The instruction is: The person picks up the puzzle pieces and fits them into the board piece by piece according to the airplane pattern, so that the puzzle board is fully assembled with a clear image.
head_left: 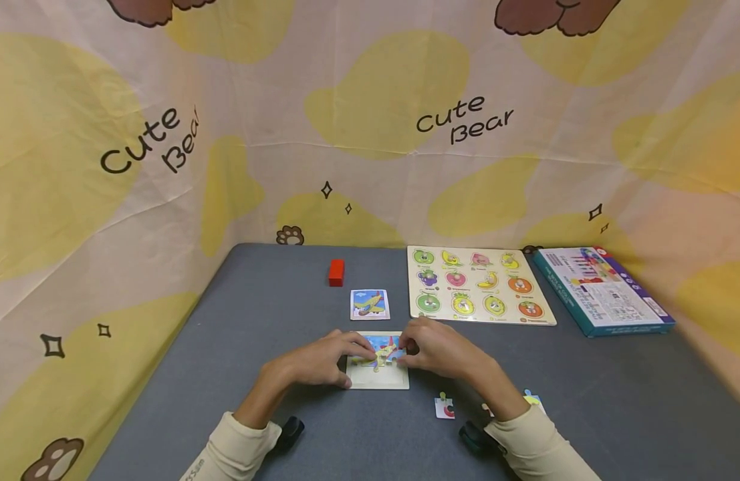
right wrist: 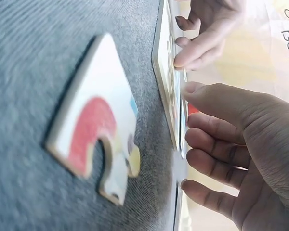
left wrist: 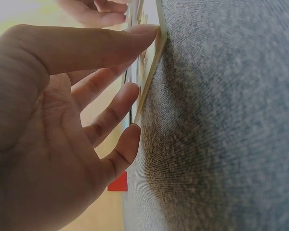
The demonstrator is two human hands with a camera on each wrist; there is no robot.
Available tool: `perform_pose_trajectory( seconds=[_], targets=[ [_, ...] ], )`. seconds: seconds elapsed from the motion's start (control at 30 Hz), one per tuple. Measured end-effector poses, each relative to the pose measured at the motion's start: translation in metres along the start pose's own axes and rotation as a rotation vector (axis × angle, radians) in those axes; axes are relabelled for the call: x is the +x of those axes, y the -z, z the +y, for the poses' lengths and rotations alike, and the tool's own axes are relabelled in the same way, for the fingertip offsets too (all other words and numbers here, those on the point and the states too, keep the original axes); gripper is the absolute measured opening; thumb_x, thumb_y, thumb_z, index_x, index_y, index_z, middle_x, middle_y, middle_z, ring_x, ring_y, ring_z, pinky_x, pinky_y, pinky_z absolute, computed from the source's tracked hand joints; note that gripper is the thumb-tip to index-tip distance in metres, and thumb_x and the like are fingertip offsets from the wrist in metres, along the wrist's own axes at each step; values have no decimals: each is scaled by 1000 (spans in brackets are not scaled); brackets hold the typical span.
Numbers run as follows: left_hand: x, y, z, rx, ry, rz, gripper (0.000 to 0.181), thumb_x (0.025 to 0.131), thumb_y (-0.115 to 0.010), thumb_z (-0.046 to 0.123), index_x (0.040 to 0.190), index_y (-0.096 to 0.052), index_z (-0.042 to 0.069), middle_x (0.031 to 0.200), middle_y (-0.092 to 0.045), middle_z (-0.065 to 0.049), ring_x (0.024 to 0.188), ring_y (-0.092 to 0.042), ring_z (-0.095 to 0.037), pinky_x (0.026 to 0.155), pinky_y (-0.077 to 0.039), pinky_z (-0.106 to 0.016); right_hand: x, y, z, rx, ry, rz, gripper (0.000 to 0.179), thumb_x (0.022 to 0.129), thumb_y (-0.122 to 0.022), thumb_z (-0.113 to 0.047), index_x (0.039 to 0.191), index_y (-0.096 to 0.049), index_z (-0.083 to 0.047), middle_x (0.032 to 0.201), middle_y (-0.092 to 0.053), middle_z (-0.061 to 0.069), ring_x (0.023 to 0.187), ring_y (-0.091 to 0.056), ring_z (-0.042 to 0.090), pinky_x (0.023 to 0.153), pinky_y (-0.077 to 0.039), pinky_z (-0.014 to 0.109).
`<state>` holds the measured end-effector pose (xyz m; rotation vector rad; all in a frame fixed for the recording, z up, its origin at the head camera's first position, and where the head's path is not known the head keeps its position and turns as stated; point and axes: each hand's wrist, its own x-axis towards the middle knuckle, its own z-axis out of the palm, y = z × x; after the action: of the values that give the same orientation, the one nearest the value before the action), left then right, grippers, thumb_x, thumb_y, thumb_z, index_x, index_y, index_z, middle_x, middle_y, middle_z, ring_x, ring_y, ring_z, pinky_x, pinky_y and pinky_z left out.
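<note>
A small jigsaw board [head_left: 378, 379] lies flat, its upper part covered with pieces showing a colourful plane picture [head_left: 383, 349], its lower strip bare. My left hand [head_left: 321, 357] holds the board at its left side, thumb at the near corner [left wrist: 158, 41] and fingers reaching over the pieces. Over the right edge is my right hand [head_left: 438, 347], its thumb and forefinger pinching at a jigsaw piece that they mostly hide. A loose piece with a red arc [right wrist: 94, 127] rests on the table just right of the board.
Behind the board lies a picture card [head_left: 370, 304], with a red block [head_left: 336, 273] farther back. A fruit board [head_left: 480, 286] and a teal box [head_left: 604, 294] are at the back right. Another loose piece [head_left: 532, 399] shows beside my right sleeve.
</note>
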<state>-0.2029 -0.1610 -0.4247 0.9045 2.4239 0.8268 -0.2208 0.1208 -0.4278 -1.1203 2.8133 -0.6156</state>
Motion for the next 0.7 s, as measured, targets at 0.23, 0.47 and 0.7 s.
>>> perform_pose_trajectory(
  seconds=[0.23, 0.47, 0.7],
  targets=[
    [0, 0, 0, -3, 4, 3, 60, 84, -81, 2, 141, -70, 13, 146, -58, 4, 124, -45, -20, 101, -42, -39, 4, -4, -1, 23, -16, -31, 17, 92, -84, -29, 98, -78, -14, 91, -63, -9, 82, -55, 4, 75, -51, 27],
    [-1, 0, 0, 1, 6, 4, 59, 84, -81, 3, 141, -70, 14, 148, -58, 3, 125, -46, -21, 103, -42, -40, 3, -6, -1, 34, -13, -28, 17, 92, -84, -27, 100, -79, -13, 94, -66, -8, 85, -58, 4, 78, -53, 29],
    [-2, -1, 0, -2, 12, 3, 59, 84, -81, 3, 140, -70, 16, 149, -57, 3, 125, -46, -21, 103, -42, -41, 1, -5, -2, 66, -10, -32, 16, 91, -85, -26, 100, -79, -14, 95, -67, -7, 87, -60, 5, 80, -54, 30]
  ],
)
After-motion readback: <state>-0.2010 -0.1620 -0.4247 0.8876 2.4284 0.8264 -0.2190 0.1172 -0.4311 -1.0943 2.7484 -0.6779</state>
